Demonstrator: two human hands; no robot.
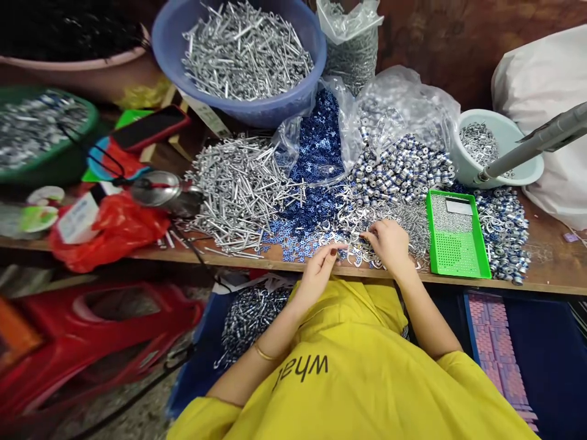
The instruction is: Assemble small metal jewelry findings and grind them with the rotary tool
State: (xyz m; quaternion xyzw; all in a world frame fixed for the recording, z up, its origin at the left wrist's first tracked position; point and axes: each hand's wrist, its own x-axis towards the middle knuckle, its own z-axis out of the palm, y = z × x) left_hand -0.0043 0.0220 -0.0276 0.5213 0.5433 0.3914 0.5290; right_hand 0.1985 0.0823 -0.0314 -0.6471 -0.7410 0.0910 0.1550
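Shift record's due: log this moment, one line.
left hand: at curved silver pieces | right hand: at same pieces | grips: unclear | green tray: right of hands

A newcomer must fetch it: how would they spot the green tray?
Find the wooden table across the scene. Near its front edge, right of the person's right hand, sits the tray. It is bright green and rectangular, tiny silvery pieces filling its far half, unlike the loose piles beside it.

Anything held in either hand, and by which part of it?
Can't tell: left hand and right hand are both at the curved silver pieces, but anything pinched is too small to make out.
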